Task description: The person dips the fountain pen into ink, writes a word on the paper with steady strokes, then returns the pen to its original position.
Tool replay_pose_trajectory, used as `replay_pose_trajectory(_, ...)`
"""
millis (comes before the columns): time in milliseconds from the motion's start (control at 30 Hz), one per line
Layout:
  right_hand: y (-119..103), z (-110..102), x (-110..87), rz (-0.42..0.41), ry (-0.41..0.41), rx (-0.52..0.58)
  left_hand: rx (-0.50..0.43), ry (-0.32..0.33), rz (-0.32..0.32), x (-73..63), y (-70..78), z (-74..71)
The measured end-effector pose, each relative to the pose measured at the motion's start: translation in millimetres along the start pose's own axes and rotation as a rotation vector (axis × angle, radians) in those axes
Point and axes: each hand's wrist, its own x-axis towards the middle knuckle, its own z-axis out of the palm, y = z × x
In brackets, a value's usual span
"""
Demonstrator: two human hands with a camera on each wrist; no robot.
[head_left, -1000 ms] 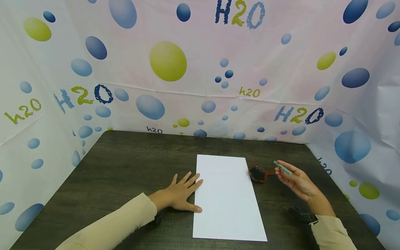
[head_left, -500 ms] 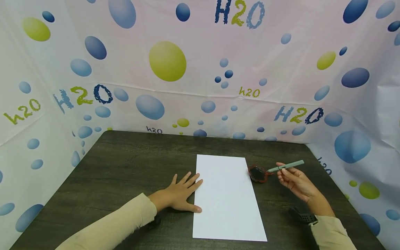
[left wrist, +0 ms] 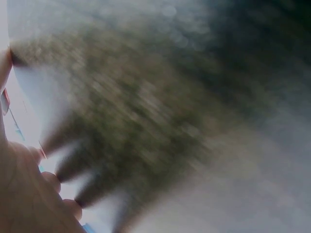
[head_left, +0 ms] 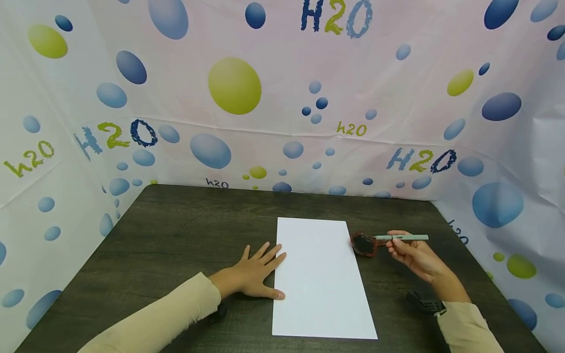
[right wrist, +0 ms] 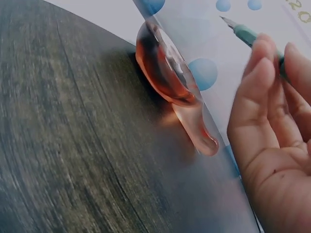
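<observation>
1. Backdrop [head_left: 282,110]: white sheet, printed with bubbles and "H2O" lettering, behind the tabletop.
2. Tabletop [head_left: 207,223]: dark wood grain. Clock readings are taken from the paper's middle, twelve being its far edge.
3. Paper [head_left: 320,279]: plain white sheet, lying flat.
4. Left hand [head_left: 257,273]: at nine o'clock, spread flat, gripping nothing; thumb and some fingertips overlap the paper's edge. Judged adequate to steady the sheet; even, light pressure is advised.
5. Right hand [head_left: 417,259]: near half past two, raised, pinching a fountain pen [head_left: 416,238] between thumb and fingers. Recommended: a relaxed pinch close to the front section, with the nib kept off the glossy rim.
6. Dish [head_left: 365,245]: at two o'clock, just beside the paper; red, translucent, its short handle [right wrist: 201,138] towards three. Interior reads dark from above; liquid or tabletop showing through, cannot be determined.
7. Nib [right wrist: 229,22]: metal, uncapped, pointing towards nine o'clock, apart from the dish in the right wrist view.
</observation>
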Motion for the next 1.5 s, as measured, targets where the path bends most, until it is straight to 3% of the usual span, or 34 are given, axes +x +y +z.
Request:
replay_pose_trajectory(167,-1.5,4.6,1.5,0.021,0.081,-0.045,0.0,0.004,0.001,0.1,-0.5,0.8)
replay_pose_trajectory(600,-1.1,5.1,6.9,0.004,0.023,-0.077,0.008,0.002,0.0,0.4,-1.1,3.2)
replay_pose_trajectory(867,0.3,6.7,14.1,0.012,0.123,-0.28,0.005,-0.003,-0.004,0.1,-1.7,3.2)
replay_pose_trajectory(1067,-0.4,12.5,21.6,0.051,0.233,-0.533,0.011,-0.001,-0.001,0.8,-1.6,2.8)
replay_pose_trajectory(1200,-2.5,17.4,24.7,0.065,0.248,-0.659,0.006,0.001,-0.001,0.4,-1.5,3.1)
replay_pose_trajectory(1500,0.1,12.8,28.5,0.077,0.251,-0.798,0.016,-0.002,-0.01,2.6,-1.7,4.7)
